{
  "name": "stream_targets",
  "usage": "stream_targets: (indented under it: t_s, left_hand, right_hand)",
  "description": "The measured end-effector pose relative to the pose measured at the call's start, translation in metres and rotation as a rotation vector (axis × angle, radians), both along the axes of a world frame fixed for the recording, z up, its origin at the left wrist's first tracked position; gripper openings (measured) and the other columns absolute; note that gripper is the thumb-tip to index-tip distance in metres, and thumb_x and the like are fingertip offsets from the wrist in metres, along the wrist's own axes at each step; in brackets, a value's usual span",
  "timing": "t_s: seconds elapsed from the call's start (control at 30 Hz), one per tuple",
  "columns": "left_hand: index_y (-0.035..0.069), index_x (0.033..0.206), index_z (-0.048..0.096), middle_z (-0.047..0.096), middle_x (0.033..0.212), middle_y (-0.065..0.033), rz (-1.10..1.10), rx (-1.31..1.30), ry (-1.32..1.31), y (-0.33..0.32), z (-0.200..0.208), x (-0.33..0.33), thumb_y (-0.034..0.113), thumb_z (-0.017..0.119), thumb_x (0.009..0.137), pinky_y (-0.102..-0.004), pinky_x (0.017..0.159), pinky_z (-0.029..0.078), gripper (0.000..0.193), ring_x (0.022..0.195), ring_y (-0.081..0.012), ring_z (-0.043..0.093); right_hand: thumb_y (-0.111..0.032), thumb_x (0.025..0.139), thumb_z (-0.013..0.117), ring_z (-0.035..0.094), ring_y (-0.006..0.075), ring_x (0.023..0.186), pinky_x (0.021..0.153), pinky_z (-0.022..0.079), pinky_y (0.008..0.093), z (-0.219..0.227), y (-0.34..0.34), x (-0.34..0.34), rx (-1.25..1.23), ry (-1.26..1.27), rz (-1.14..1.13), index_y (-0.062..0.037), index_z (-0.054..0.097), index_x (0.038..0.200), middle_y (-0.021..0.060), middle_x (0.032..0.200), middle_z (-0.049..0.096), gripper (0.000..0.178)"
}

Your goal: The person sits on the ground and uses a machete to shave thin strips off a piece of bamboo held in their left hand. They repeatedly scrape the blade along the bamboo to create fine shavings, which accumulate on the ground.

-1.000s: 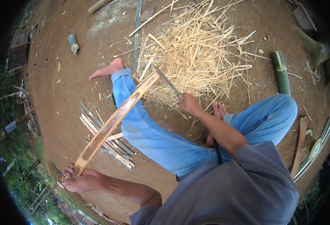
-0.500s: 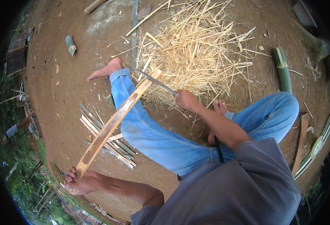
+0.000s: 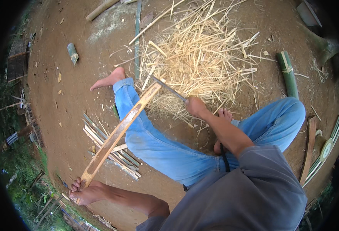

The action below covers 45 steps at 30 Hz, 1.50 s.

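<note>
My left hand [image 3: 85, 192], at the lower left, is closed around the near end of a long split piece of bamboo [image 3: 113, 140]. The bamboo slants up and right across my outstretched left leg [image 3: 150, 142], its brown and pale hollow side facing up. In my right hand [image 3: 196, 107] is a knife [image 3: 169, 89] with a narrow dark blade, held by its handle. The blade crosses the bamboo's far end; whether it is cutting in cannot be made out. My fingers hide most of the knife handle.
A heap of pale shavings [image 3: 204, 57] covers the ground ahead. Several thin strips [image 3: 113, 154] lie beneath the bamboo, left of my leg. Green bamboo sections lie at right [image 3: 288, 75] and far left [image 3: 73, 53]. A brown plank [image 3: 309, 150] rests by my right knee.
The knife and my right hand have shifted slightly right and nearer, bringing the blade to the bamboo's far tip. The bamboo's far end has dipped slightly lower in view; my left hand keeps its grip.
</note>
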<state>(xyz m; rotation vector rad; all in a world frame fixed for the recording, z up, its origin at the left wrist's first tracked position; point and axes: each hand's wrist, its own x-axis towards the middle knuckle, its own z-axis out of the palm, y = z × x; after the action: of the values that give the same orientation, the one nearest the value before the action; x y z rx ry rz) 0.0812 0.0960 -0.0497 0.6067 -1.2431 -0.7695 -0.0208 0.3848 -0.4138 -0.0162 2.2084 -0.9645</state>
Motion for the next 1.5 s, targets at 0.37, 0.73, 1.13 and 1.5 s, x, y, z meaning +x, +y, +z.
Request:
stream_targets:
  t_s: [0.37,0.73,1.13,1.5]
  left_hand:
    - [0.003,0.118,0.051,0.061,0.102,-0.013,0.011,-0.038,-0.048,-0.031,-0.015,0.026,0.034,0.054,0.097,-0.0359,0.071,0.05,0.038,0.086,-0.0285,0.059]
    - [0.0,0.108,0.05,0.041,0.079,-0.0024,-0.203,0.141,0.237,0.001,0.023,0.002,0.029,0.05,0.103,-0.0262,0.061,0.039,0.029,0.068,-0.0124,0.04]
    - [0.002,0.113,0.049,0.041,0.08,-0.0024,-0.265,0.175,0.271,0.038,0.047,-0.031,0.034,0.05,0.102,-0.0284,0.064,0.04,0.033,0.07,-0.0127,0.041]
    - [0.014,0.073,0.038,0.034,0.063,0.0018,-0.661,0.262,0.323,0.077,0.039,-0.016,0.047,0.044,0.099,-0.0269,0.059,0.034,0.042,0.057,-0.0105,0.036]
  right_hand:
    - [-0.035,0.094,0.046,0.066,0.0419,0.092,0.081,0.051,0.0496,-0.001,0.011,-0.013,0.016,0.004,0.125,-0.0002,0.067,0.099,0.0265,0.094,0.067,0.041]
    - [-0.035,0.093,0.046,0.066,0.0415,0.088,0.08,0.052,0.0484,-0.008,0.034,0.022,0.074,0.011,0.087,0.0017,0.069,0.099,0.0286,0.095,0.067,0.044]
    - [-0.027,0.084,0.064,0.057,0.017,0.051,0.047,0.044,0.0341,0.113,0.038,0.007,-0.369,-0.34,-0.168,-0.0012,0.055,0.07,0.0074,0.057,0.055,0.031]
    - [-0.027,0.086,0.065,0.063,0.0385,0.06,0.061,0.049,0.0453,0.254,-0.002,0.088,-0.488,0.33,0.269,0.0024,0.056,0.098,0.0239,0.069,0.062,0.033]
